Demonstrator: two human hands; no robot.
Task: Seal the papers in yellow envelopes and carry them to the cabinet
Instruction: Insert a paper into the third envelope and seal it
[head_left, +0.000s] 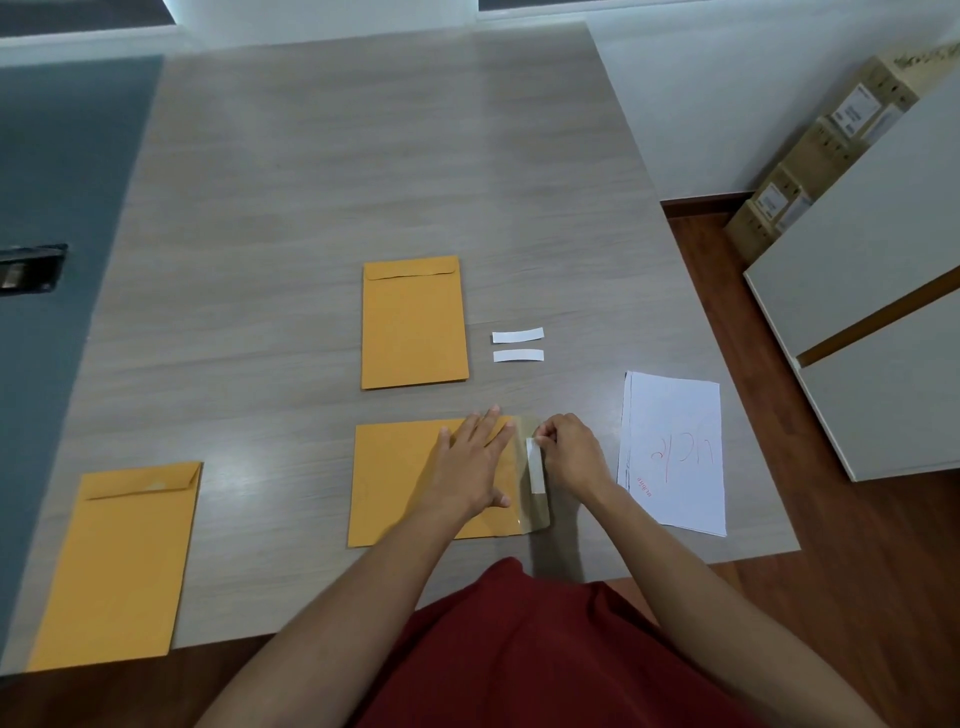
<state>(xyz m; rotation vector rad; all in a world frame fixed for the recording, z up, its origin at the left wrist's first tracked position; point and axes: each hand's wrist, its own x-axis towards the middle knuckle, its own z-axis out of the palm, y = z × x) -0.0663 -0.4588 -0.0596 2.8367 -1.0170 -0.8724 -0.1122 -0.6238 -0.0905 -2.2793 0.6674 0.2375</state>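
- Nearest me, low in the frame, my two bare forearms reach up from a dark red garment (519, 649) over the pale grey wood-grain bench (311, 182).
- Just below centre lies the flat yellow paper envelope (395, 478) I am working on, turned sideways, its open flap (535, 467) pointing to the right of the frame.
- My left hand (470, 457) lies flat on that envelope, fingers straight and spread, pressing it down just left of the flap.
- My right hand (569, 452) sits right of the flap, its grip pinched on the top end of a narrow white peel-off strip (535, 465).
- The relation that matters: the strip's long axis runs up and down the frame along the flap, at right angles to the envelope's length. It lies just left of the right hand, between both hands. I judge the peel should run along that line.
- To the lower left, a second yellow envelope (119, 566) lies apart, flap folded.
- Right of my hands lies a stack of white paper sheets with red writing (675, 452).
- Farther up, near centre, a third yellow envelope (413, 322) stands lengthwise; two loose white strips (518, 345) lie beside it.
- At the far right, a white cabinet (857, 338) with cardboard boxes (810, 156) behind.
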